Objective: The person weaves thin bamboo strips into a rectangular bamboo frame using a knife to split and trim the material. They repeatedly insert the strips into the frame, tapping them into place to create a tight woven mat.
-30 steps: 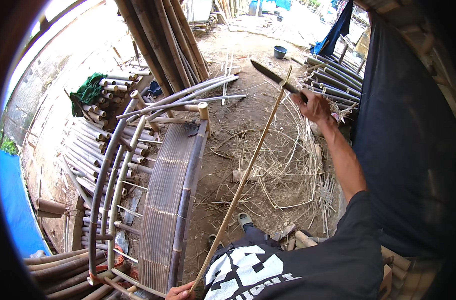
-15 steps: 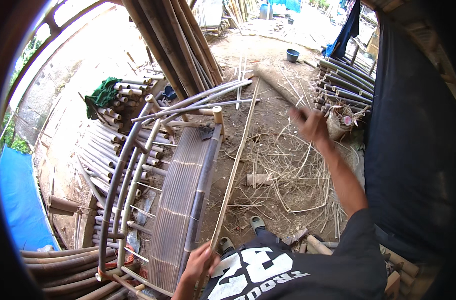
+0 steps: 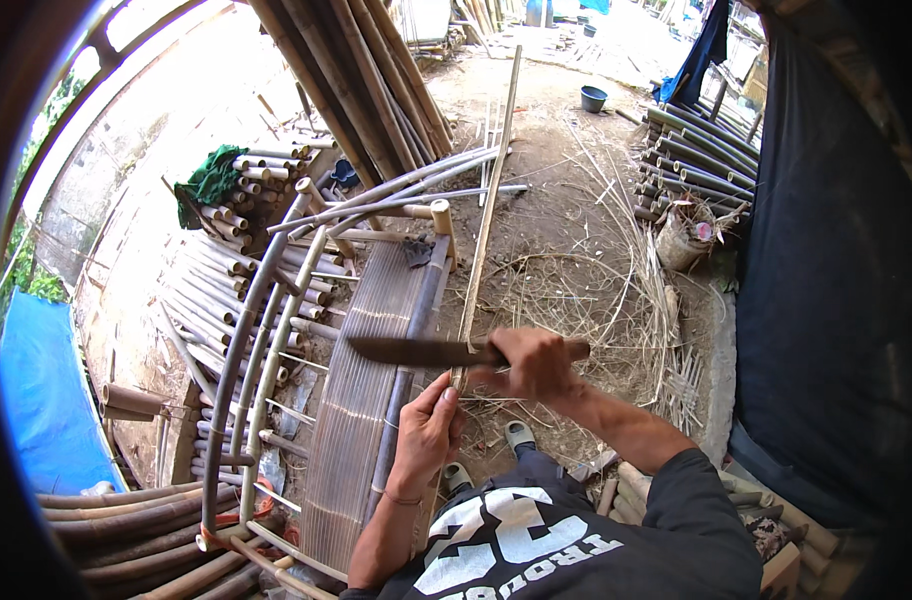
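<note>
A long, thin bamboo strip (image 3: 489, 208) runs from my hands away across the dirt floor. My left hand (image 3: 426, 430) grips its near end, thumb and fingers pressed together. My right hand (image 3: 536, 362) is wrapped round the handle of a machete (image 3: 416, 352). The dark blade points left and lies across the strip, just beyond my left fingers. Whether its edge has cut into the strip is hidden. Left of my hands stands a bamboo bench (image 3: 361, 400) with a slatted seat and a railed back.
Loose bamboo poles (image 3: 416, 190) rest across the bench's far end. Bamboo shavings (image 3: 566, 290) litter the ground ahead. Stacked bamboo (image 3: 701, 160) lies at the far right beside a dark hanging sheet (image 3: 826, 280). A dark basin (image 3: 593, 98) sits farther off.
My right hand has brought the machete back from the strip's far end to near my left hand. My left hand has risen with the strip's near end.
</note>
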{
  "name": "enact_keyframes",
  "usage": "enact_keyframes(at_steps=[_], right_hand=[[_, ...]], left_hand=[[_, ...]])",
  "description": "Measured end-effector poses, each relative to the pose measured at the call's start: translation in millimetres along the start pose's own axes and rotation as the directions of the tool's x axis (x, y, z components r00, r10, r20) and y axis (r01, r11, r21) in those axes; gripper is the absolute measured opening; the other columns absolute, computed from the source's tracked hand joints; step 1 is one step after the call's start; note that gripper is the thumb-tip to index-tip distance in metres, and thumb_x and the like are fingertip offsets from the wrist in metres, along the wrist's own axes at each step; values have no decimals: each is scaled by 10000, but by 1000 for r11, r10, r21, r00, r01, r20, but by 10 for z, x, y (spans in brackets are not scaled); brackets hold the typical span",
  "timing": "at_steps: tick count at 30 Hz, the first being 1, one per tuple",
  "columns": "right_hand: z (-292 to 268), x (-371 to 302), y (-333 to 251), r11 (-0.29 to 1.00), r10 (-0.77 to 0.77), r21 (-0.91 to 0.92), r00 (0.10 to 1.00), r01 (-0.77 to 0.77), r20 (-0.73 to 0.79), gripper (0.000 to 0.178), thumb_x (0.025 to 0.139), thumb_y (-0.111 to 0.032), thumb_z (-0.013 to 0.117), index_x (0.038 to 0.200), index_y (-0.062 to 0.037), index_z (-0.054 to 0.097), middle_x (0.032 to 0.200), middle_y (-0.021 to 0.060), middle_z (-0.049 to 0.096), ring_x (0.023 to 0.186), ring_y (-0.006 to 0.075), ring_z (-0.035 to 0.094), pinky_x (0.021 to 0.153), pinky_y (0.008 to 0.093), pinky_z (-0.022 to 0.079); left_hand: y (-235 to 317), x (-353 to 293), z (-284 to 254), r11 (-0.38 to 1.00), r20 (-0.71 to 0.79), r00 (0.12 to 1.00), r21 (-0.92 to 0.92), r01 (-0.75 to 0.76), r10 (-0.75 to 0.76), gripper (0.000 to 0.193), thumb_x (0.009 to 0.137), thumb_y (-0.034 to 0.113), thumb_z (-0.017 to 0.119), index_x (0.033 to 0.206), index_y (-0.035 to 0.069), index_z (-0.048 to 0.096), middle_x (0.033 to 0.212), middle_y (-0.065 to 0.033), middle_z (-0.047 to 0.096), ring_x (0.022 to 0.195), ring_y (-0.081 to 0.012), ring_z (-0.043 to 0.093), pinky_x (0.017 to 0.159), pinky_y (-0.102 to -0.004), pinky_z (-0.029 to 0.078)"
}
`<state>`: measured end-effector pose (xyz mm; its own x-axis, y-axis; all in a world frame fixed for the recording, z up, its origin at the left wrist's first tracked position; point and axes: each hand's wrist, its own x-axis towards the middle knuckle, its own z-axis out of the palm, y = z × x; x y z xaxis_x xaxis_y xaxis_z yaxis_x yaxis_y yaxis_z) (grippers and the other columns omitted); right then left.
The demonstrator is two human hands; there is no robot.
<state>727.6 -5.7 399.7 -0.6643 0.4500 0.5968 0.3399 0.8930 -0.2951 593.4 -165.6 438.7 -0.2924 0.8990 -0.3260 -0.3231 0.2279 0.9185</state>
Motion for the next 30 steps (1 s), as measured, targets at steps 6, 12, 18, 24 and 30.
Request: enact_keyframes(at_steps=[6, 12, 18, 24, 30], right_hand=[[-310, 237, 948, 887, 461, -69, 875, -456, 146, 632, 955, -658, 338, 796, -80, 539, 516, -7, 458, 360, 49, 388, 251, 264, 338], [39, -141, -116, 992, -103, 78, 994, 101, 22, 647, 918, -686, 426, 713, -79, 523, 537, 62, 537, 412, 183, 552, 366, 349, 491], [-8, 104, 280, 978, 201, 32, 976, -204, 83, 633, 926, -700, 375, 734, -106, 481, 529, 28, 505, 417, 174, 548, 379, 361, 487], [-197, 259, 500, 957, 286, 24, 955, -289, 76, 630, 931, -677, 406, 809, -77, 553, 545, 51, 541, 416, 185, 567, 387, 366, 497], [-232, 323, 765, 944, 328, -36, 942, -327, 71, 603, 929, -676, 394, 788, -106, 533, 523, -11, 457, 368, 80, 434, 284, 278, 405]], left_hand=[[-284, -738, -110, 997, 98, 993, -36, 63, -59, 358, 1029, 118, 454, 1357, -17, 505, 591, 23, 459, 410, -37, 376, 351, -199, 295], [-117, -298, -77, 999, -25, 999, -33, 26, -26, 370, 1029, 130, 465, 1364, -27, 487, 597, 34, 450, 410, -30, 372, 352, -191, 292], [-191, -530, -103, 1000, -17, 1000, 30, 1, 0, 375, 1027, 128, 476, 1367, -32, 481, 590, 31, 449, 410, -27, 376, 353, -191, 311], [-178, -741, -103, 999, 31, 999, 48, 15, -17, 365, 1027, 101, 459, 1363, -40, 482, 574, 28, 448, 408, -29, 388, 360, -195, 313], [-396, -1068, -313, 999, 39, 999, 30, 21, -22, 364, 1020, 83, 454, 1360, -45, 479, 587, 26, 474, 412, -30, 398, 371, -195, 309]])
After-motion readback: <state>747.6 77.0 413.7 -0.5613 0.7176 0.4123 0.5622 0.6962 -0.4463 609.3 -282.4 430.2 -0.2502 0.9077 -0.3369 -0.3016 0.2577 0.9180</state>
